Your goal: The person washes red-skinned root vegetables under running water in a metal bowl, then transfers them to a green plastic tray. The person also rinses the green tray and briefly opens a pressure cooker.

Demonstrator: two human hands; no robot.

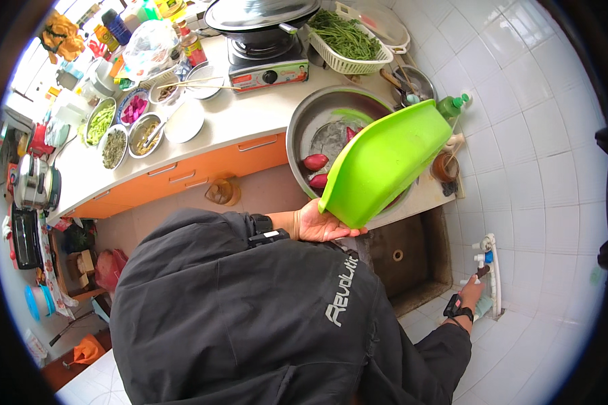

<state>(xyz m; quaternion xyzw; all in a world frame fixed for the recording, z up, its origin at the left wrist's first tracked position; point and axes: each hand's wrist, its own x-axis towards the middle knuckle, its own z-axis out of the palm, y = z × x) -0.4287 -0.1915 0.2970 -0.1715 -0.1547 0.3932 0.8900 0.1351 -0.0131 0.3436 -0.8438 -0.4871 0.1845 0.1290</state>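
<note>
My left hand [324,223] grips the near end of a bright green plastic basin [390,162], which is tilted on its side. Partly behind it is a wide stainless steel bowl [296,136] on the counter. Inside that bowl lie several red-skinned root vegetables [315,162]; the green basin hides some of the interior. At the tiled wall, my right hand [471,292] is on the white handle of a water tap [484,260]. A worn stone or concrete sink [410,253] sits between my two hands.
A wok [263,35] with a lid stands on a portable gas stove [268,76]. Beside it, a white basket [354,63] holds green stems. Bowls of cut vegetables [101,121] line the counter's left. A brown jar [445,167] and green bottle [450,107] stand near the wall.
</note>
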